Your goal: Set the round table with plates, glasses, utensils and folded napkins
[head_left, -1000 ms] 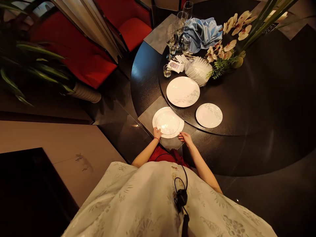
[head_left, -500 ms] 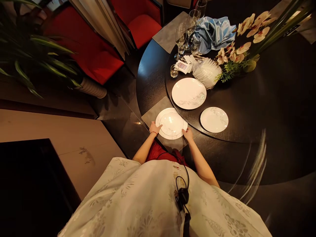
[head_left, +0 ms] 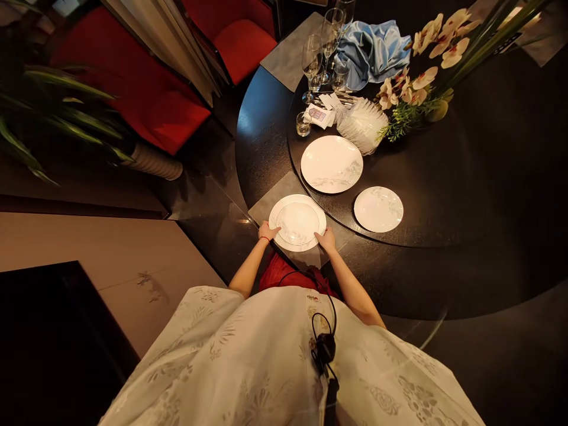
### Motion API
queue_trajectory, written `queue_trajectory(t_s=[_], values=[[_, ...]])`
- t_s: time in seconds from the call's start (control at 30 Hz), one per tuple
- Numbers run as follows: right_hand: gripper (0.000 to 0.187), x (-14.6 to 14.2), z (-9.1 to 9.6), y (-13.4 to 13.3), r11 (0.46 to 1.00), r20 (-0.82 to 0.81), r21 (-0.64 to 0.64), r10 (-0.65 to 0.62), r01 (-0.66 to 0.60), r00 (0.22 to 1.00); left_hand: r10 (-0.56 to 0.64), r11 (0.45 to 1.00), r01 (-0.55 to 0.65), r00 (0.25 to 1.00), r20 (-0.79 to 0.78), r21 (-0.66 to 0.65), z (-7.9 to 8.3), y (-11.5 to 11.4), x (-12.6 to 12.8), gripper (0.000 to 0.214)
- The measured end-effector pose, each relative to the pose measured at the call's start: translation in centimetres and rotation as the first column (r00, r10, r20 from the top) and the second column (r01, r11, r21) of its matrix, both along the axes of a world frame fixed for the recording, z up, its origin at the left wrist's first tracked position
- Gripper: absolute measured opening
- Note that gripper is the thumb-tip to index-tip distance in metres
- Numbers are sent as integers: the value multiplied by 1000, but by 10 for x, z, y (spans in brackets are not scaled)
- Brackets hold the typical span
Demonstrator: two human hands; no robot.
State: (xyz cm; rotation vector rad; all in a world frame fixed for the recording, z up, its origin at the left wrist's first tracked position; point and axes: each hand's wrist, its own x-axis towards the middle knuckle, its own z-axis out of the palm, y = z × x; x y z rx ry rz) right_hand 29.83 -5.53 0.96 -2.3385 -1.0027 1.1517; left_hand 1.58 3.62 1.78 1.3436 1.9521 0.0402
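Observation:
A small white plate sits on a larger white plate (head_left: 297, 223), both on a grey placemat (head_left: 275, 198) at the near edge of the round dark table. My left hand (head_left: 268, 231) grips the large plate's left rim. My right hand (head_left: 327, 239) holds its right rim, fingers curled on the edge. Beyond, on the dark turntable (head_left: 426, 177), lie a large white plate (head_left: 331, 164) and a smaller white plate (head_left: 378, 209).
Wine glasses (head_left: 317, 56), a small glass (head_left: 303, 124), a blue napkin (head_left: 373, 50), a stack of white dishes (head_left: 361, 121) and orchids (head_left: 421, 65) stand at the back. Red chairs (head_left: 177, 112) and a potted plant (head_left: 53, 118) are to the left.
My right hand has moved in from the placemat onto the plate's right rim. My left hand has slid along the left rim. The stacked plates stay on the mat.

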Motion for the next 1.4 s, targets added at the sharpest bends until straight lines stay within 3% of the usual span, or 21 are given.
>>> queue_trajectory(t_s=[0.27,0.33,0.43,0.57,0.67,0.77,0.97,1.1,1.23,1.3,1.4], values=[[40,7,14,-2,994,43,-63,90,-88,995,-27,999,28,999,20,-21,3,0,-2,50],[35,14,22,-3,992,134,-8,124,-124,983,-30,999,30,999,-13,18,10,3,-3,51],[33,34,33,5,957,275,169,183,-235,944,0,978,11,999,-50,207,21,18,4,42],[46,66,32,25,877,254,292,312,-380,915,-101,924,74,994,52,376,28,60,42,24],[45,82,23,33,854,213,316,361,-414,908,-221,887,125,960,172,444,29,103,85,24],[44,90,15,27,848,239,298,378,-438,895,-265,865,106,927,267,490,28,149,125,23],[48,113,14,-8,871,287,186,394,-454,873,-106,880,-97,914,392,465,20,239,179,35],[57,145,16,-45,887,323,138,381,-441,867,-40,893,-175,887,459,416,9,274,203,73],[60,190,13,-87,912,385,87,340,-400,858,-136,878,-109,877,461,466,-1,269,221,106],[59,218,11,-108,929,408,92,293,-358,865,-198,856,-83,859,473,510,-4,252,226,105],[61,263,8,-135,954,431,97,216,-283,876,-188,846,-132,833,521,516,-4,220,218,98]])
